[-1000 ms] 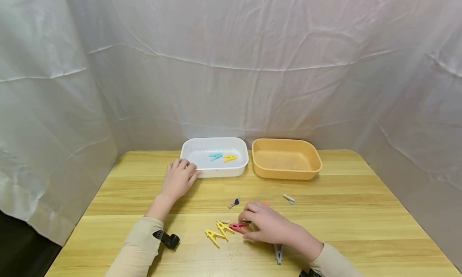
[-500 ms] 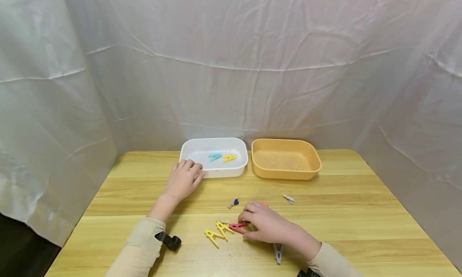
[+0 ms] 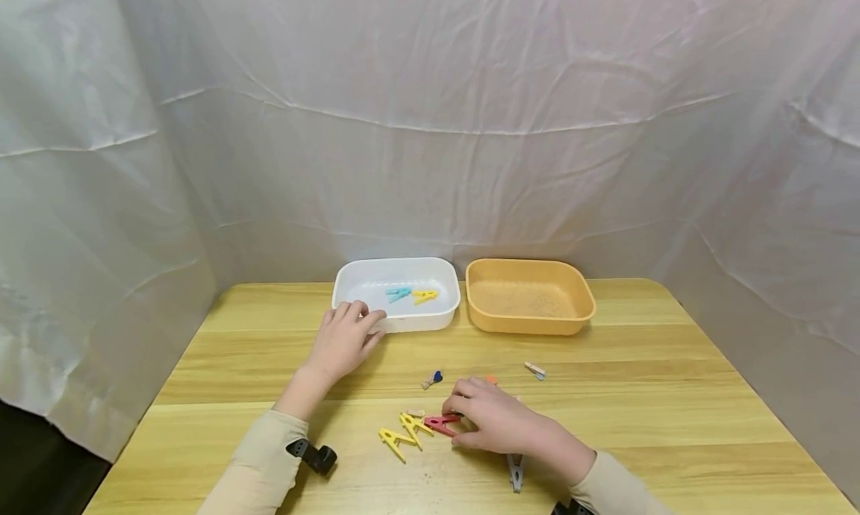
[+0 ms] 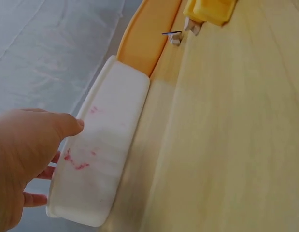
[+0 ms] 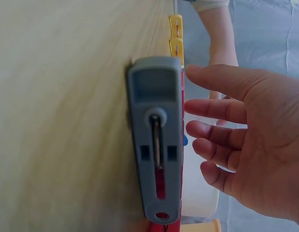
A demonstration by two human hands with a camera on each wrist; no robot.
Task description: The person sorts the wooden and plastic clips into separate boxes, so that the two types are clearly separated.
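Red clothespin at right hand fingertips (touching).

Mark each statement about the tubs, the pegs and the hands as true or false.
1. The white tub holds two pegs. True.
2. The orange tub holds a red peg. False: no pegs lie in it.
3. The left hand touches the white tub. True.
4. The right hand is at the orange tub. False: it is at the red peg on the table.
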